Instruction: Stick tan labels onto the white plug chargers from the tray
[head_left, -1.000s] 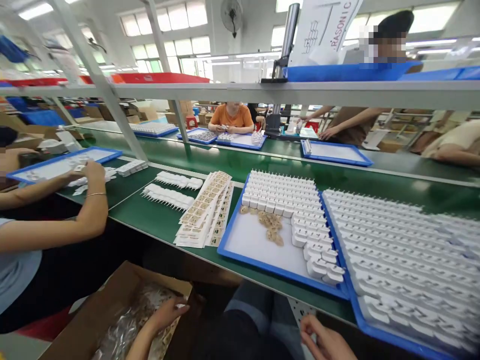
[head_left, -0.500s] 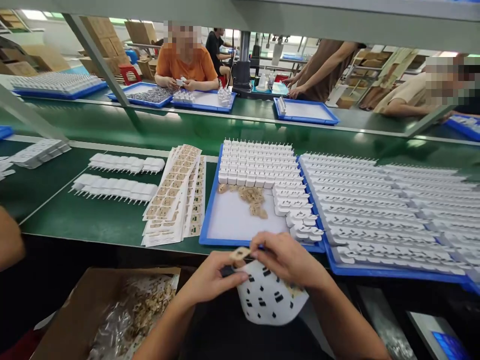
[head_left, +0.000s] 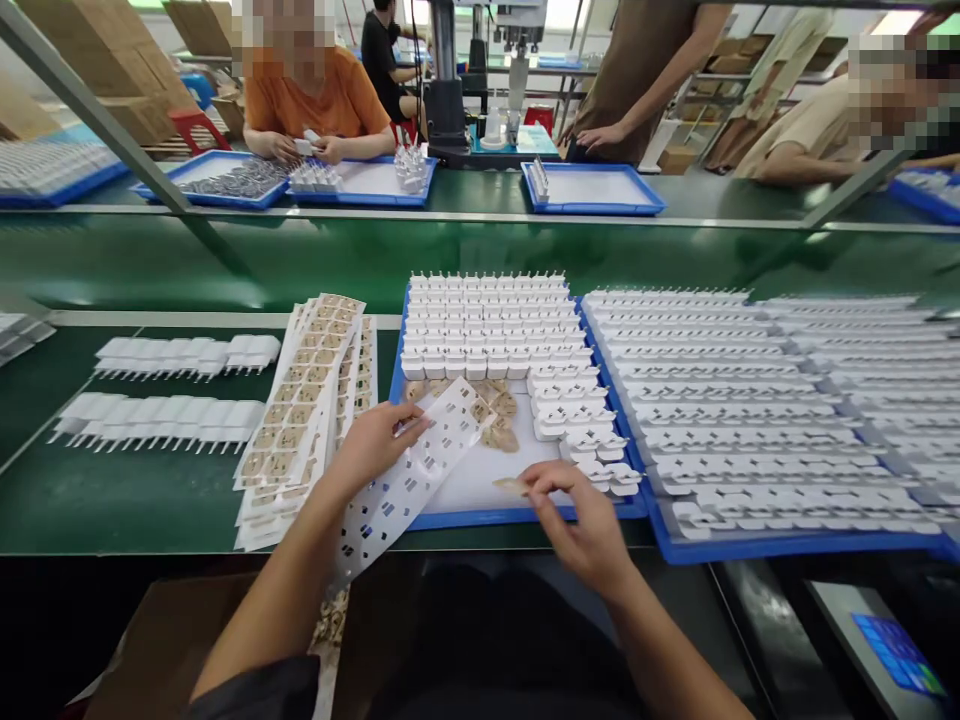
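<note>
My left hand (head_left: 379, 440) pinches the edge of a white backing sheet (head_left: 409, 490) dotted with small dark cut-outs. The sheet slants across the front left of a blue tray (head_left: 480, 517). Between the thumb and fingers of my right hand (head_left: 574, 510) is a thin tan sticker (head_left: 511, 486), held above the tray's front part. A loose pile of tan stickers (head_left: 499, 420) lies in the tray, partly covered by the sheet's upper end. Behind and to the right of the pile stand rows of white plastic housings (head_left: 487, 325) with pins.
Stacked sticker sheets (head_left: 300, 400) lie left of the tray, beside two rows of white housings (head_left: 161, 420). More filled trays (head_left: 787, 545) stand to the right. Below the bench edge is a cardboard box (head_left: 172, 640). Across the bench a person in orange (head_left: 319, 100) handles a white part.
My hands have moved apart and up over the tray. The left has carried the backing sheet forward and left; the right has drawn the sticker away to the right. The view has shifted.
</note>
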